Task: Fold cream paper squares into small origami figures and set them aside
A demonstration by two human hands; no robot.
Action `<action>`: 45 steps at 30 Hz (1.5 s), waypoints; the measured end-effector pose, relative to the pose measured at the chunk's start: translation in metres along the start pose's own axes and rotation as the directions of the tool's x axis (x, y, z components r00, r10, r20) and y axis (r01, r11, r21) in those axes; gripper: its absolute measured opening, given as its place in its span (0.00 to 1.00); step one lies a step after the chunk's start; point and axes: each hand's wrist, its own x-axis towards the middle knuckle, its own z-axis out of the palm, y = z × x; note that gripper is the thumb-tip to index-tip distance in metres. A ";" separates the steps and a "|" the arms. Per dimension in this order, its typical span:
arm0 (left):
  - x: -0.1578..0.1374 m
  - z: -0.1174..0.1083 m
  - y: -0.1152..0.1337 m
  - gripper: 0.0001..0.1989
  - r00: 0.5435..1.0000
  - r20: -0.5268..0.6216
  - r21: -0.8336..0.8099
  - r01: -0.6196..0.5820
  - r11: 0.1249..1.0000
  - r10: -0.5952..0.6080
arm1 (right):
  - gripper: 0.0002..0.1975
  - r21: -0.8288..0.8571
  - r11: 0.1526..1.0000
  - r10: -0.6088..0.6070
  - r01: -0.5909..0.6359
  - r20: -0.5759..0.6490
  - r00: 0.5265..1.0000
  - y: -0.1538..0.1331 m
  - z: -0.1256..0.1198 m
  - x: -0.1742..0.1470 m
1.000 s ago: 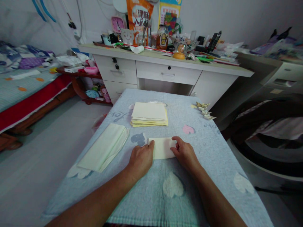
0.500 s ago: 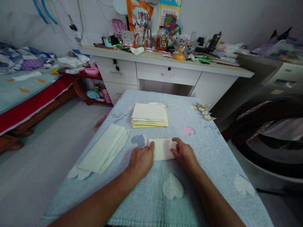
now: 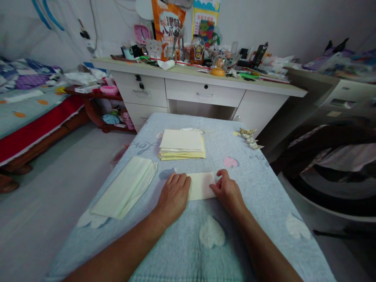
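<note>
A folded sheet of pale cream paper (image 3: 201, 185) lay flat on the light blue cloth (image 3: 258, 203) that covered the table, near the middle of it and a little toward the person. The left hand (image 3: 174, 196) rested palm down on the sheet's left end, fingers laid flat and close together, covering that edge. The right hand (image 3: 226, 192) pressed on the sheet's right end, its fingers curled and its thumb on the paper's edge; neither hand gripped anything, both simply bore down on the sheet. Just beyond the sheet, farther up the table, sat a stack of cream and yellow sheets (image 3: 182, 144), squared but slightly fanned at the lower edge. To the left, well apart from the hands, lay a longer folded bundle of pale paper (image 3: 125, 187), set at a slant. Near the table's far right edge sat a few small folded paper figures (image 3: 249, 138), touching one another. Behind the table stood a white desk (image 3: 202, 92) with drawers, its top crowded with bottles, packets and stationery. A bed with a red side (image 3: 35, 125) ran along the left.
</note>
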 end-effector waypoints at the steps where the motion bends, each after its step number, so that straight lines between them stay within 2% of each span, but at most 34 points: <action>1: -0.001 0.001 0.000 0.18 1.000 0.004 -0.003 -0.006 1.000 0.006 | 0.16 -0.003 1.000 0.002 -0.002 -0.002 1.000 0.000 0.000 0.000; 5: -0.004 0.004 0.000 0.27 1.000 0.011 0.014 -0.005 1.000 0.005 | 0.16 -0.006 1.000 0.003 -0.003 -0.003 1.000 0.000 0.000 0.000; 15: -0.004 0.004 0.001 0.22 0.999 0.012 0.037 -0.036 0.999 0.036 | 0.15 0.000 1.000 -0.007 0.007 -0.004 1.000 0.001 0.001 0.001; 19: -0.001 0.009 0.000 0.19 0.994 -0.024 0.009 -0.104 0.995 0.104 | 0.16 -0.017 1.000 0.006 -0.006 0.007 1.000 0.001 0.000 0.001; 23: 0.002 0.013 -0.002 0.18 0.988 0.007 -0.066 -0.156 0.986 0.156 | 0.15 -0.076 0.997 0.005 -0.006 -0.003 1.000 0.002 -0.001 0.000; 25: 0.002 0.013 -0.003 0.18 0.987 0.025 -0.089 -0.153 0.984 0.156 | 0.11 -0.108 0.993 -0.050 0.046 -0.037 0.998 0.002 -0.002 0.000; 28: 0.003 0.009 -0.003 0.19 0.987 0.040 -0.114 -0.152 0.982 0.158 | 0.05 -0.137 0.961 -0.248 0.239 -0.050 0.967 0.002 -0.002 0.001; 30: 0.003 0.007 -0.003 0.19 0.986 0.050 -0.131 -0.151 0.980 0.159 | 0.08 -0.143 0.922 -0.363 0.361 0.010 0.932 0.001 -0.001 0.002; 32: 0.002 0.006 -0.004 0.19 0.987 0.058 -0.142 -0.142 0.980 0.152 | 0.13 -0.144 0.899 -0.407 0.414 0.075 0.910 -0.002 0.002 0.002; 34: 0.002 0.008 -0.004 0.20 0.987 0.059 -0.152 -0.137 0.979 0.147 | 0.14 -0.166 0.897 -0.400 0.410 0.088 0.912 -0.007 0.004 0.000; 37: 0.002 0.011 -0.006 0.20 0.987 0.052 -0.178 -0.140 0.974 0.151 | 0.05 -0.244 0.904 -0.355 0.350 0.027 0.935 -0.016 0.008 -0.005; 42: 0.002 0.005 -0.011 0.19 0.985 0.076 -0.247 -0.132 0.960 0.154 | 0.12 -0.370 0.888 -0.313 0.273 -0.052 0.948 -0.030 0.016 -0.017; 45: 0.000 -0.001 -0.015 0.22 0.978 0.109 -0.281 -0.139 0.950 0.175 | 0.16 -0.399 0.883 -0.296 0.246 -0.069 0.953 -0.033 0.020 -0.021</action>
